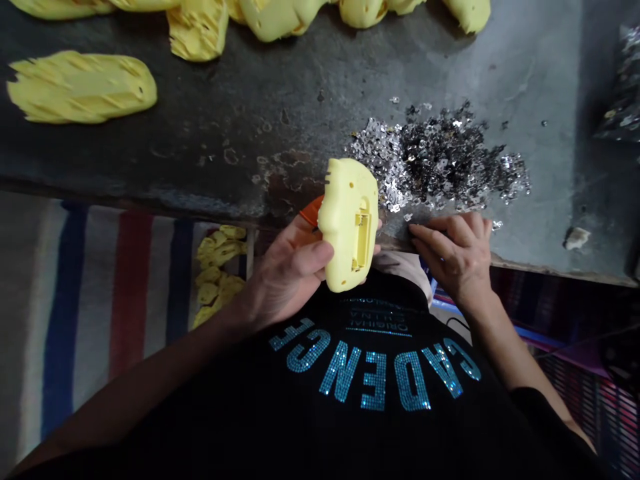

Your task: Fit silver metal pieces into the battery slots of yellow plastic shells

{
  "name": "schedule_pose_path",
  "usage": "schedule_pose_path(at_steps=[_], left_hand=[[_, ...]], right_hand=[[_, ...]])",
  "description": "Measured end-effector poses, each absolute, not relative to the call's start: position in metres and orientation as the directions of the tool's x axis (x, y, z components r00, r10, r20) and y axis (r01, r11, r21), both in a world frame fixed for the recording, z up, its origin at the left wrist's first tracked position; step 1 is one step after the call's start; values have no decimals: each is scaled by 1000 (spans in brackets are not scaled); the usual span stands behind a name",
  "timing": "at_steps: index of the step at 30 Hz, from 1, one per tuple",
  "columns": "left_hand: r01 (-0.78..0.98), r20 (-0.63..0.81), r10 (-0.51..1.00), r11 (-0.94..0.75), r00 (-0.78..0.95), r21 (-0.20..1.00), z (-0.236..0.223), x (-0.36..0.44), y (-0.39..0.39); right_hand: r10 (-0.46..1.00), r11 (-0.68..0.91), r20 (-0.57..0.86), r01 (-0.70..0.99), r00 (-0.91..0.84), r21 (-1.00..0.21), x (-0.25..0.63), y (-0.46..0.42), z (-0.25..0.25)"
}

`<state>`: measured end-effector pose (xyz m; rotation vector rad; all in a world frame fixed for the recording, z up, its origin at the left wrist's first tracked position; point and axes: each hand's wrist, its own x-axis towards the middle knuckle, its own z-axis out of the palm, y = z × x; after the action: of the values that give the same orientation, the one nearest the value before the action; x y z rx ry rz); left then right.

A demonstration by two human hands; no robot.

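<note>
Table: the dark grey tabletop (240,80) in front of me is scuffed, with pale and rusty blotches near its edge on my left and a lighter, smoother stretch on my right.
Left hand: my left hand (290,270) is clamped on a yellow plastic shell (340,233), thumb on its near side.
Shell: it is up off the surface, in front of my body at the table's edge, its open rectangular compartment (362,240) facing up toward me.
Orange piece: a bit of orange (312,212) shows just behind the shell, by my fingers; I cannot tell what it is.
Right hand: my right hand (457,250) rests at the table edge beside the metal pieces, fingers bent and gathered; I cannot tell whether they pinch anything. My hands are apart.
Metal pieces: a loose heap of small silvery metal pieces (445,160) spreads beyond my right hand, a few strays around it.
Far side: a row of yellow parts (280,17), cut off by the view.
Far left: one long yellow part (83,87) lies alone.
Right end: a small whitish lump (577,237).
Below left: striped sheeting (130,287), with more yellow pieces (220,273) beside it.
Below right: a reddish slatted crate (595,407), in shadow.
</note>
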<state>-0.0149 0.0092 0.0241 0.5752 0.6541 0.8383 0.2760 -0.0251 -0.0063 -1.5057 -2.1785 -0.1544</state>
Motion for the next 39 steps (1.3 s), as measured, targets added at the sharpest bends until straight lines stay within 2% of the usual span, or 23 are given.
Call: schedule_pose_path(at_steps=[5,10,12,14,18,20,25,29,32,34,35,38,39], left_hand=[[-497,-264,816,534,514,684,28,-7,11],[-472,-263,800,545,539,693,29,-5,12],[-457,-272,791,556,549,694,26,-8,10],[-459,-271,789,559,552,691,22,-10,8],[-462,-257,776,569,576,681,18,-11,7],[-457,-238,771,563,591,689,17,-10,7],[-455,-222,752,576,621,679,16,-11,7],[-430,-266,702,644,660,632,16,-11,6],[-407,-305,640,717,705,565,17,-9,4],[-390,-324,594,764,737,514,16,-7,3],[-381,-323,571,782,755,493,15,-5,2],[-361,-289,510,823,810,439,13,-2,-1],[-364,-273,501,829,822,425,13,-2,-2]], right_hand=[[848,386,476,887,-232,-255,284,-47,-5],[879,301,475,832,-52,-467,290,-49,3],[894,282,447,812,-30,-511,290,-47,5],[899,292,434,822,-61,-489,289,-47,4],[882,341,435,882,-180,-326,285,-51,-2],[872,360,441,889,-213,-281,285,-53,-5],[852,390,463,887,-245,-246,286,-58,-6],[829,425,490,873,-269,-240,290,-56,-7],[837,389,501,883,-220,-262,293,-51,-3],[857,346,493,878,-152,-330,291,-45,6],[870,343,479,843,-118,-415,288,-41,13],[912,386,399,534,-96,-753,274,-31,36],[917,395,379,405,-123,-824,268,-27,43]])
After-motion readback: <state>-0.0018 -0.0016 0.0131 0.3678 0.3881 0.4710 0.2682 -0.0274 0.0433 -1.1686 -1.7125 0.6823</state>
